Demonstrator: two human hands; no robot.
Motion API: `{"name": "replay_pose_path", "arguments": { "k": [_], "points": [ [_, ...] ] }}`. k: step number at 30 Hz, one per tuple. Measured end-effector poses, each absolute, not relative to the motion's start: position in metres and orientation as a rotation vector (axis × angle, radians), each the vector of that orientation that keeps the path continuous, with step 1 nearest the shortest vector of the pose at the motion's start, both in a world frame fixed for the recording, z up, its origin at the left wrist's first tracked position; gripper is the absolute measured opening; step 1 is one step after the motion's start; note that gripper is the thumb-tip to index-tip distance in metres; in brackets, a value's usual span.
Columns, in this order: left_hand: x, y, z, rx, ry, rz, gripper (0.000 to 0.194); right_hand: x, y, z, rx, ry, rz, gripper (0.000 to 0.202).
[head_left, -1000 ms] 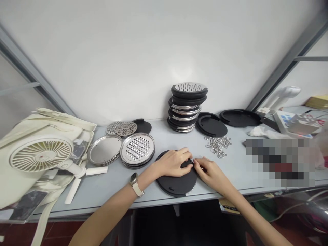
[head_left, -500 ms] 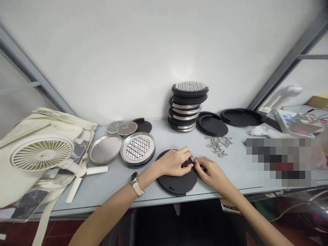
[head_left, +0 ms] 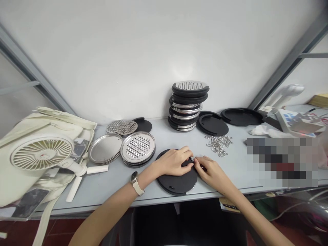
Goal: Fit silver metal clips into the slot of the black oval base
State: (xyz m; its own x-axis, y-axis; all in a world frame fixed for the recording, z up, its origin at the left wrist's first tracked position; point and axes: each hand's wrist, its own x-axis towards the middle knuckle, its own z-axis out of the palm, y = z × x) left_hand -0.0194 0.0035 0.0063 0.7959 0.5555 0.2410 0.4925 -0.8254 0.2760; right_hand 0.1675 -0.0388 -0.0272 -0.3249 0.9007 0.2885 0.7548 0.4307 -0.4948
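Observation:
A black round disc (head_left: pixel 176 182) lies flat near the table's front edge, with a slot close to its near side and a bit of shiny metal at its lower right rim. Across its far part rests my left hand (head_left: pixel 175 161), its fingers curled round a dark raised piece at the disc's right side. My right hand (head_left: pixel 207 169) is pinched against that same spot. Something small with a metallic glint shows at its fingertips, too small to name. Behind the right hand lies a heap of small metal hooks and rings (head_left: pixel 218 145).
A tall stack of black and metal discs (head_left: pixel 186 109) stands at the back, beside black trays (head_left: pixel 214 124). On the left are perforated grater discs (head_left: pixel 138 147), plain metal plates (head_left: pixel 105 148), a white fan (head_left: pixel 42 153) and a pale bag (head_left: pixel 48 124). A blurred-out patch covers the right.
Both hands stay at the same place on the disc, with hardly any finger movement. The whole view has shifted very slightly.

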Motion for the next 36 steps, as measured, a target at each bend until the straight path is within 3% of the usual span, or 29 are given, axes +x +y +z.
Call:
{"name": "replay_pose_path", "arguments": {
  "k": [36],
  "points": [
    [-0.0193,0.0048,0.0046,2.832,0.806,0.48,0.011,0.168,-0.0389,-0.0273,-1.393,-2.2,0.335,0.034]
  ]
}}
